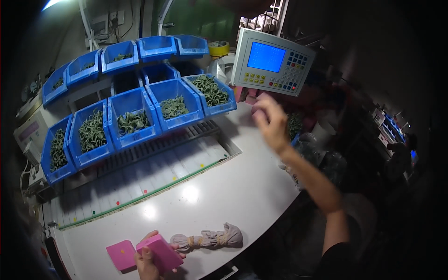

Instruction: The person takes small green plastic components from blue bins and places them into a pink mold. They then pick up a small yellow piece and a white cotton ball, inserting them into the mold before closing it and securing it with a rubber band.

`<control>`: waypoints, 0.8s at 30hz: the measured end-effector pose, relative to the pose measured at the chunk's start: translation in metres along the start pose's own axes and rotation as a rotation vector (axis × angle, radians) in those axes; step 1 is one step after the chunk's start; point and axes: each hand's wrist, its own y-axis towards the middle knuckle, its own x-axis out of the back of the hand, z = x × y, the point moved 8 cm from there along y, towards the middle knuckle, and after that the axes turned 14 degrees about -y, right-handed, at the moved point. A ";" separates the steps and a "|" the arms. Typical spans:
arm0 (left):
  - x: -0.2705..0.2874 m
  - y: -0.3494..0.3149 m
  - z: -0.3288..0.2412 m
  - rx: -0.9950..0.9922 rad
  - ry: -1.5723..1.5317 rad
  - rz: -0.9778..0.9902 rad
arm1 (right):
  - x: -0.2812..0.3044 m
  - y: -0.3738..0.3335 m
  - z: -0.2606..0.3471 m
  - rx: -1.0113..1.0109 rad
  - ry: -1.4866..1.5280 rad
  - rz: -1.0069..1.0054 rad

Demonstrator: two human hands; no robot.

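Note:
At the lower left, my left hand (pixel 148 261) is closed round a thick pink rectangular pad or packet (pixel 160 252), thumb on its near face. Beside it a second flat pink piece (pixel 121 255) with a small yellow mark lies on the white table (pixel 200 200). Just right of the left hand rests a rolled greyish cloth bundle (pixel 210 238), tied with bands. My right hand (pixel 271 122) is stretched far out, below the control panel (pixel 272 61). Its fingers look curled but are blurred. Pinkish material shows at the fingertips; whether they hold it is unclear.
Two tiers of blue bins (pixel 135 116) stand at the back left, several holding small green curled pieces. A grooved white tray strip (pixel 144 177) with coloured dots runs below them. Yellow tape (pixel 218 48) sits behind. Clear plastic bags (pixel 322 154) lie past the table's right edge.

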 end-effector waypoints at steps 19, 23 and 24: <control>0.097 0.045 -0.175 -0.153 -0.071 -0.111 | -0.015 0.046 -0.186 -0.014 -0.437 -0.024; 0.181 0.059 -0.250 -0.292 0.327 -0.473 | -0.046 0.052 -0.176 0.085 -0.539 0.013; 0.194 0.064 -0.270 -0.345 0.592 -0.582 | -0.049 0.047 -0.195 0.060 -0.392 -0.094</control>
